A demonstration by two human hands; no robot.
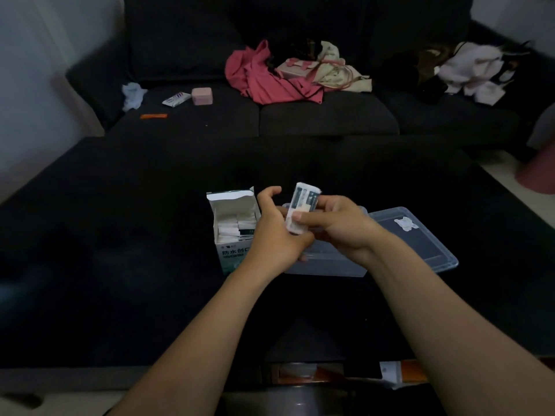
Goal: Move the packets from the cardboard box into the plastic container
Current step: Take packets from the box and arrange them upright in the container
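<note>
- Right hand pinches a small stack of white-and-dark paper packets, thumb across the front, fingers behind. Stack is held up in the air, above the container's left end.
- Left hand touches the lower end of the same stack; fingers curled, thumb raised. Looks like it's steadying or squaring the stack, can't tell how firmly it grips.
- White cardboard box with green print, top flap open, stands on the dark surface near its middle, touching or just beside the container's left end.
- Box still holds a good number of white packets, packed upright.
- Clear rectangular plastic container sits right of the box, mostly hidden by the hands. Contents not visible, so can't say how many packets are already in.
- Clear plastic lid with a white sticker lies just right of the container, toward the surface's right edge.
- Judgement: task mid-way at best. One batch out and in hand, not yet dropped; box far from empty, several more transfers likely.
</note>
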